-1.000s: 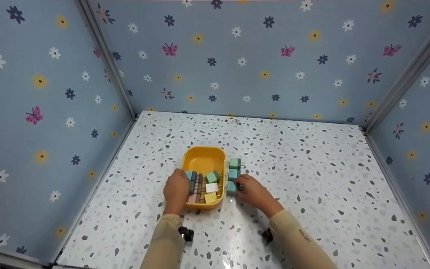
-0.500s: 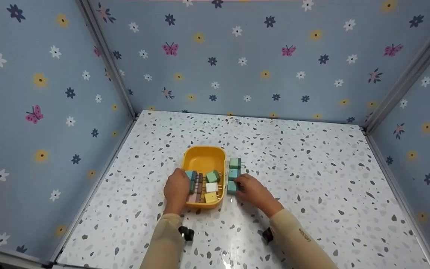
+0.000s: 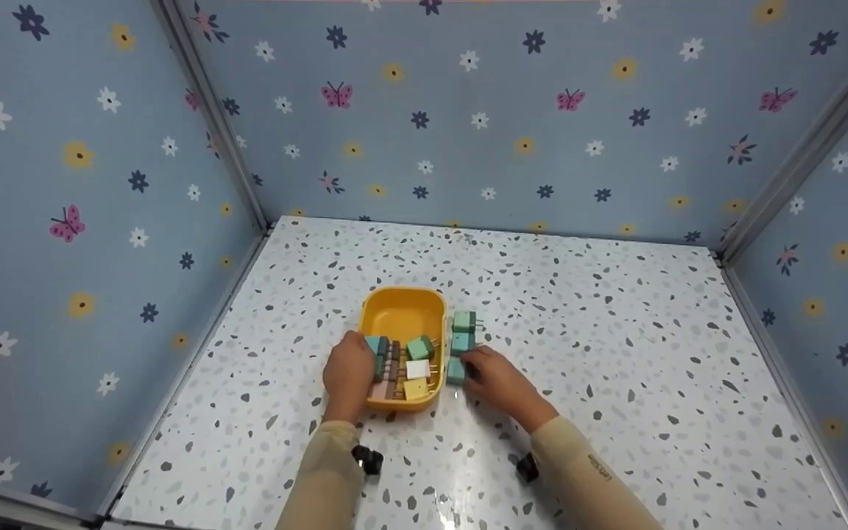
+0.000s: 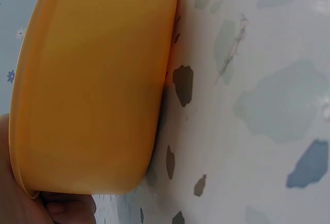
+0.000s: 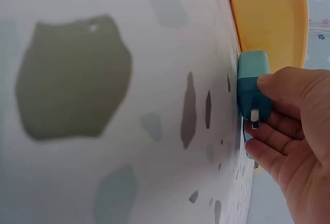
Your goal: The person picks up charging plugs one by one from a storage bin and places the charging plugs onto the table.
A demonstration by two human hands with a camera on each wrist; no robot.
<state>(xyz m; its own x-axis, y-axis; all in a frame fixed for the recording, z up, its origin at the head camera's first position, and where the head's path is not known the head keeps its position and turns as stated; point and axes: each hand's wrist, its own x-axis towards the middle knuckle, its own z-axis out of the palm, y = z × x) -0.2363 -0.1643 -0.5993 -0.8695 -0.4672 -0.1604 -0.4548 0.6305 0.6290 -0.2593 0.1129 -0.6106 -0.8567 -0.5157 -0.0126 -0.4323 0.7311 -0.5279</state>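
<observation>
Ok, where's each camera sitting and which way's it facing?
Head: on the head, facing forward and down at the tub and plugs; left hand, right hand and sleeves show.
Left wrist: on that wrist, facing the tub's outer side; left hand partly shows.
Right wrist: likewise, facing plugs beside the tub; right hand shows.
Wrist views share the tub.

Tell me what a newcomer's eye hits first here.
Probably the bright yellow bin on the speckled white table, its near part holding multicoloured plugs. Next, the row of three greenish plugs along the bin's right side, the nearest pinched by the right hand. Behind, the blue wall with flowers and butterflies stands out.
</observation>
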